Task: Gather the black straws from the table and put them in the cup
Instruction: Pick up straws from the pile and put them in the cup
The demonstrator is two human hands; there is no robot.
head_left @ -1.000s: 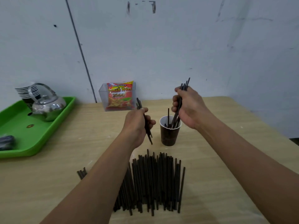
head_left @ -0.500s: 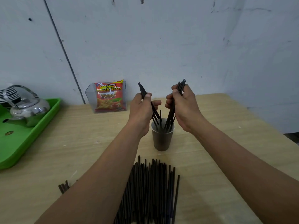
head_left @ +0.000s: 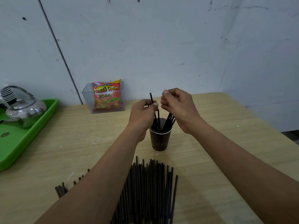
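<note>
Tipping risk: paper cup [head_left: 159, 140] loaded with leaning straws [head_left: 169, 121]
A black straw [head_left: 151, 97] was pinched by the left hand [head_left: 143, 116] above it; whether the curled right hand [head_left: 178, 109] held anything could not be told.

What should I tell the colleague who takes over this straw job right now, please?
The left hand pinches black straws whose lower ends are in the cup.
The right hand is curled above the cup; whether it grips anything is unclear.
Done: a bunch of straws stands in the cup.
Left: the big pile on the table, plus a few strays beyond the left forearm.
</note>
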